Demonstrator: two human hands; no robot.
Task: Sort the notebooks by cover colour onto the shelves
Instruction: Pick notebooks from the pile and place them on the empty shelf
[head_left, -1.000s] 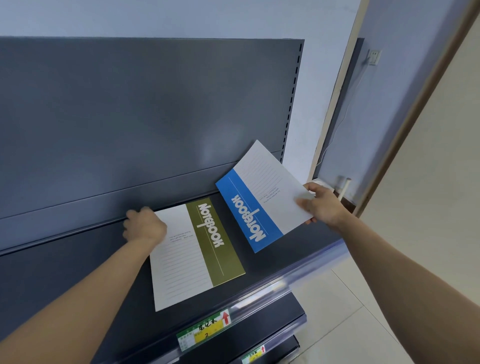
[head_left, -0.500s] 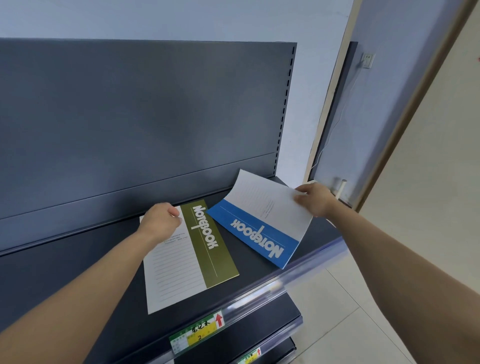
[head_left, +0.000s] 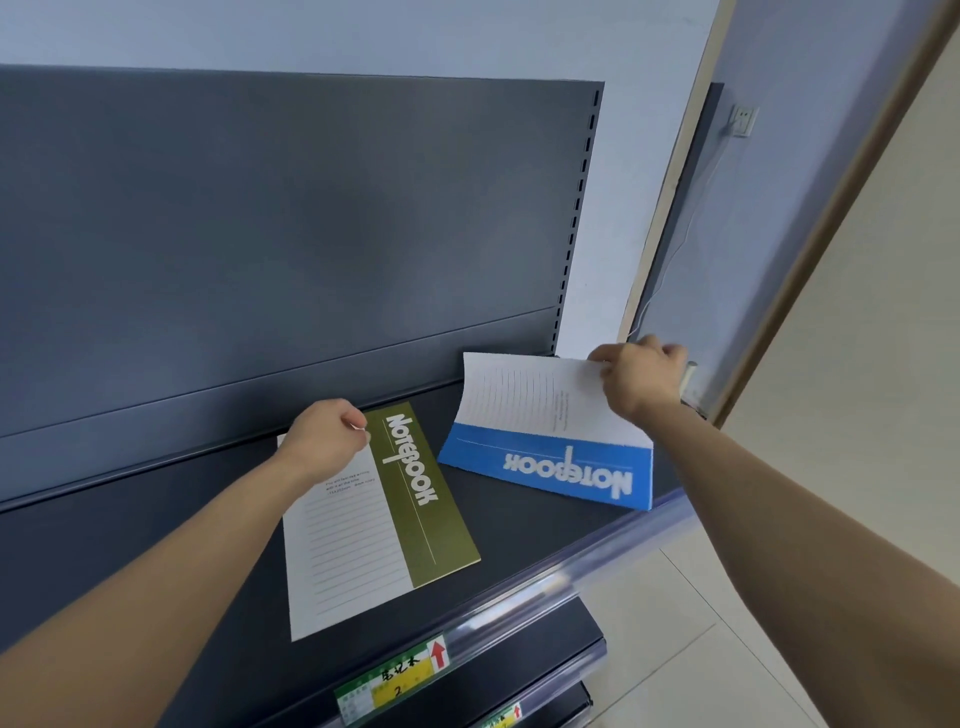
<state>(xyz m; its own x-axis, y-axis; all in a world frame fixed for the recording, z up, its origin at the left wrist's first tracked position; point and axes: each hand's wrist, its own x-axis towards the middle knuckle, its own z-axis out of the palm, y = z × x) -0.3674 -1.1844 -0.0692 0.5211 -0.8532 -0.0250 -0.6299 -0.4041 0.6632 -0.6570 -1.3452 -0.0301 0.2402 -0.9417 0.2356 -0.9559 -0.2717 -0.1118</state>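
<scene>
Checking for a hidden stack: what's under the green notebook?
The green notebook lies flat on the dark shelf; whatever is directly beneath it is covered.

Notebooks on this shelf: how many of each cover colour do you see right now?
1 green notebook
1 blue notebook
Total: 2

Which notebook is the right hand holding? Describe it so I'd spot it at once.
Find the dark grey metal shelf; two thin paper notebooks are on it. Take the one towards the right end, gripped by the right hand. It is the blue-and-white notebook, far edge lifted, while the olive-green-and-white notebook in the left hand lies flat.
</scene>
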